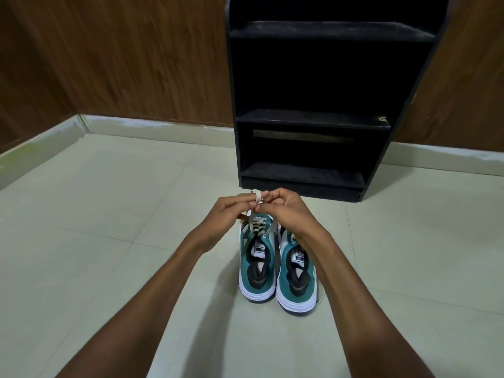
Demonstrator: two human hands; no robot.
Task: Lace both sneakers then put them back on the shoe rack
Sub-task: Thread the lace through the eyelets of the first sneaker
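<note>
Head view showed our left hand [234, 207] and right hand [283, 207] pinching the lace [255, 196] above the left sneaker [256, 268]; both sneakers stood on the floor [109, 214], toes toward the rack [313, 118].

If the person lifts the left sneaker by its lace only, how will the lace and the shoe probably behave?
The lace curls around a finger of the left hand, so it is probably soft and floppy. The left sneaker would likely hang and swing from it. Its thick sole suggests the heel end might dip.
</note>
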